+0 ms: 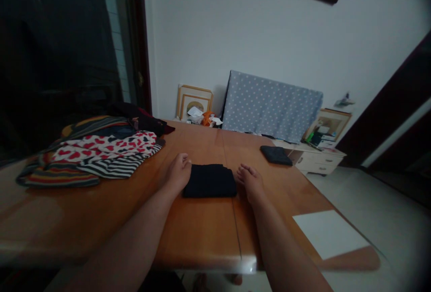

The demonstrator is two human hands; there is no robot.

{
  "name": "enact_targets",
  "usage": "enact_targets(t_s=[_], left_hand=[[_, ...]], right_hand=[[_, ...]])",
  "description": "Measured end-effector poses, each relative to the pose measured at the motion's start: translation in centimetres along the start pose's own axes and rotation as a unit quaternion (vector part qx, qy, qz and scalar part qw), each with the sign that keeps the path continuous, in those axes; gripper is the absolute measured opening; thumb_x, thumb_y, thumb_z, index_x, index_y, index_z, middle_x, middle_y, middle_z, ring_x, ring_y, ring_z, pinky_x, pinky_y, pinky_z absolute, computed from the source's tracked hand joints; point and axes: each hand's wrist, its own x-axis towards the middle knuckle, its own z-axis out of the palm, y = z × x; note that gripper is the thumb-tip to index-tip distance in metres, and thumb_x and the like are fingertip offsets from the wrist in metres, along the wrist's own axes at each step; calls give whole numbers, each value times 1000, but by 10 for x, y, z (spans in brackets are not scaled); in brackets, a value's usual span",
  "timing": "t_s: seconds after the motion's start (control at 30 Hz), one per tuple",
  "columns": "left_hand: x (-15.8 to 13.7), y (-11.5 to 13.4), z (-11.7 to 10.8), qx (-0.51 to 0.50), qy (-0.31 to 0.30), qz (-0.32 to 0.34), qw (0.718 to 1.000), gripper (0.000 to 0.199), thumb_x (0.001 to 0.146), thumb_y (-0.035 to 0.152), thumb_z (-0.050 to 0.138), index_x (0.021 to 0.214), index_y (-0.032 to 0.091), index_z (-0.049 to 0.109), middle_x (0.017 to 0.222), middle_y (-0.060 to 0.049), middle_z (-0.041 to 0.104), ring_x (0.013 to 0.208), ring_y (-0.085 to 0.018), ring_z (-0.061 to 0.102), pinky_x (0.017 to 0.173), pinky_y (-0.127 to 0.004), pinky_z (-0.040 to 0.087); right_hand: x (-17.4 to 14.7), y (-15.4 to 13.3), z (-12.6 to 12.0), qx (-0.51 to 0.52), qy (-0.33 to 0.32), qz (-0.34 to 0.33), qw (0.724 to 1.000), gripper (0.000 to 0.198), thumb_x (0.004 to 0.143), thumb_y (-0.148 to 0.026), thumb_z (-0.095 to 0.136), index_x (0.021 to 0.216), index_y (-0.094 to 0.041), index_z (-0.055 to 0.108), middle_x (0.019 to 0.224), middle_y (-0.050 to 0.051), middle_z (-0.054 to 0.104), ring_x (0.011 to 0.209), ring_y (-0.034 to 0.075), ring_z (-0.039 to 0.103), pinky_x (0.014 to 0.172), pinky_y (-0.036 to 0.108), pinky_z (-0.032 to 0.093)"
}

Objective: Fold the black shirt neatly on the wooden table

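A dark navy piece of folded cloth [209, 181] lies flat on the wooden table in front of me, packed into a neat rectangle. My left hand [179, 171] is at its left edge, fingers loosely bent and nothing visible in them; whether it touches the fabric I cannot tell. Just off the right edge, my right hand [249, 181] rests with its fingers half curled and apart, holding nothing. Farther right on the table sits a second dark folded cloth [276, 155].
Loose clothes [104, 148], striped and heart-patterned, are heaped on the table's left. A white sheet [330, 233] lies near the right front corner of the table [198, 233]. Behind stand a dotted grey-blue cloth cover [269, 105], a picture frame [182, 99] and a white drawer cabinet [316, 161].
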Motion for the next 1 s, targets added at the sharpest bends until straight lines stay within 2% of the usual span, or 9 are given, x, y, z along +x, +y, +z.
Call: enact_targets(t_s=[0.1, 0.17, 0.23, 0.43, 0.6, 0.73, 0.87, 0.93, 1.0], left_hand=[[-3, 2, 1, 27, -40, 74, 996, 30, 98, 32, 48, 121, 22, 63, 129, -11, 69, 121, -24, 63, 103, -37, 48], [-6, 3, 3, 45, -74, 112, 990, 30, 98, 31, 47, 120, 23, 66, 128, -8, 70, 120, -23, 64, 103, -35, 48], [-7, 1, 5, 74, -101, 131, 983, 30, 96, 29, 50, 121, 25, 67, 129, -7, 70, 121, -23, 63, 103, -35, 47], [-3, -6, 2, 176, -102, 60, 977, 37, 90, 32, 57, 125, 22, 64, 134, -13, 66, 124, -30, 60, 104, -41, 43], [-1, -7, 0, 180, -72, 60, 979, 23, 82, 27, 65, 104, 26, 67, 113, -8, 72, 108, -30, 64, 91, -40, 46], [2, -7, 5, 68, -34, 9, 997, 14, 82, 23, 63, 95, 24, 66, 94, -4, 72, 90, -23, 66, 78, -33, 48], [4, -10, 7, 38, -19, -40, 998, 10, 85, 26, 62, 94, 23, 64, 88, -4, 71, 83, -22, 66, 74, -32, 49], [4, -11, 5, 73, -12, -48, 996, 9, 86, 28, 63, 93, 23, 64, 93, -6, 72, 88, -24, 67, 78, -35, 50], [4, -8, 0, 111, 10, -24, 994, 11, 87, 28, 61, 97, 23, 65, 102, -9, 72, 99, -26, 66, 86, -38, 50]], right_hand=[[-3, -5, -7, -56, 9, -29, 998, 27, 73, -40, 72, 90, -20, 69, 80, 3, 69, 75, 18, 64, 67, 29, 50], [-8, -7, -6, -93, -37, -32, 994, 26, 75, -44, 71, 85, -20, 69, 78, 3, 69, 74, 18, 64, 67, 30, 50], [-14, -8, -3, -118, -89, -31, 989, 27, 75, -43, 72, 90, -21, 71, 79, 3, 70, 76, 20, 65, 68, 30, 50], [-17, -2, 6, -94, -137, -41, 985, 43, 70, -32, 75, 111, -23, 68, 81, 1, 70, 77, 19, 65, 67, 30, 50], [-10, 5, 4, -100, -120, -58, 986, 50, 67, -31, 73, 115, -21, 66, 74, -3, 63, 64, 15, 58, 59, 26, 43], [-6, 9, 7, -91, -102, -89, 987, 54, 70, -37, 72, 121, -19, 63, 76, -4, 62, 57, 12, 52, 55, 25, 38], [-3, 14, 12, -107, -42, -140, 984, 52, 75, -42, 70, 120, -18, 65, 86, 3, 69, 73, 18, 63, 68, 30, 48], [-1, 15, 12, -137, -14, -160, 977, 45, 77, -43, 68, 113, -17, 69, 93, 8, 72, 86, 22, 68, 79, 35, 52], [0, 16, 9, -171, 1, -180, 969, 38, 80, -44, 65, 107, -18, 72, 101, 11, 74, 96, 25, 69, 89, 40, 53]])
